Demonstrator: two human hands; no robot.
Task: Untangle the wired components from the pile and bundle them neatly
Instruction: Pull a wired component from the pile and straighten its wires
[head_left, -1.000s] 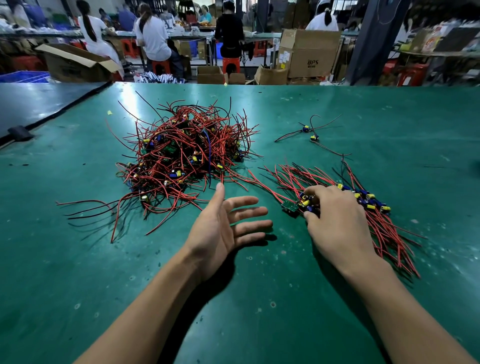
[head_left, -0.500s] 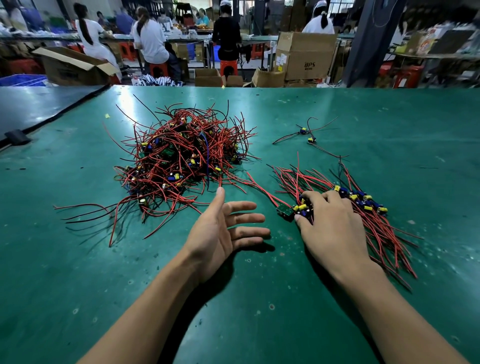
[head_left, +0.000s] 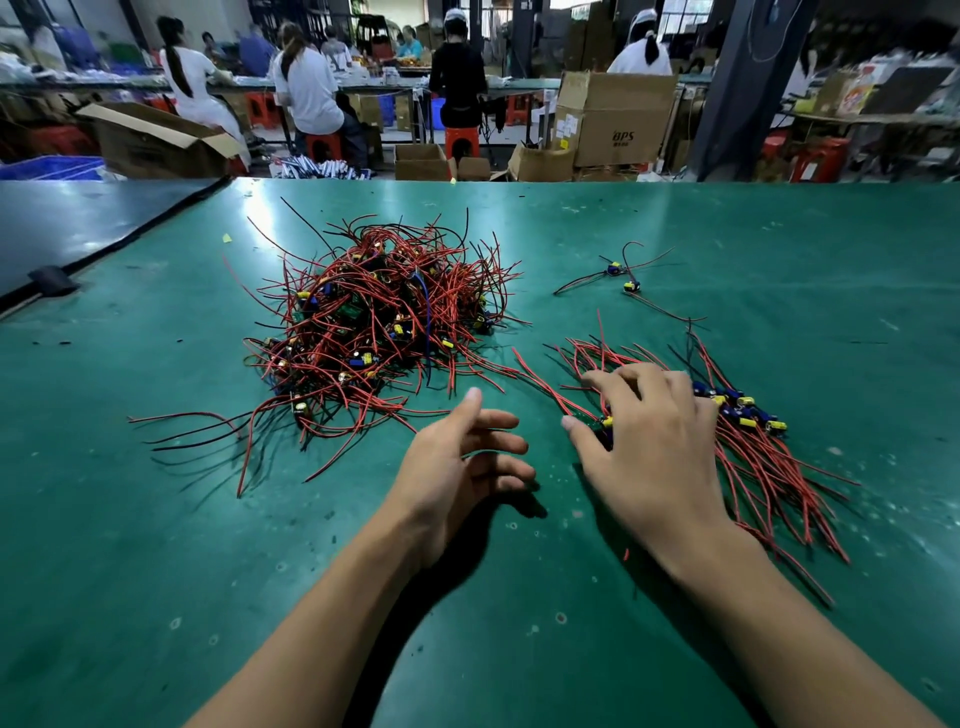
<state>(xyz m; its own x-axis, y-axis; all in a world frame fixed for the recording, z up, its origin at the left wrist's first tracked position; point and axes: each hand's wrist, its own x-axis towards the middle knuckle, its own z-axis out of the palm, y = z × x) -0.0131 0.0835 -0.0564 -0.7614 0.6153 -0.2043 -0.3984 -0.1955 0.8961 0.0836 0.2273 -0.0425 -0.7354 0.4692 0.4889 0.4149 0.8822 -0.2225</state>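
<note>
A tangled pile (head_left: 374, 332) of small circuit boards with red and black wires lies on the green table (head_left: 156, 545) at the centre left. To its right lies a sorted bundle (head_left: 763, 467) of the same parts, wires fanned toward me. My right hand (head_left: 649, 452) rests palm down on the left end of that bundle, fingers spread and lightly bent over the boards. My left hand (head_left: 462, 467) hovers between pile and bundle, thumb up, fingers relaxed, holding nothing.
Two loose wired parts (head_left: 623, 275) lie farther back on the right. A dark table (head_left: 78, 228) adjoins on the left with a black clip (head_left: 52, 278) at the seam. Cardboard boxes (head_left: 613, 124) and seated people (head_left: 306, 93) are beyond the far edge.
My right hand has spread its fingers over the bundle's boards. My left hand's fingers have bent slightly and the hand has turned more edge-on.
</note>
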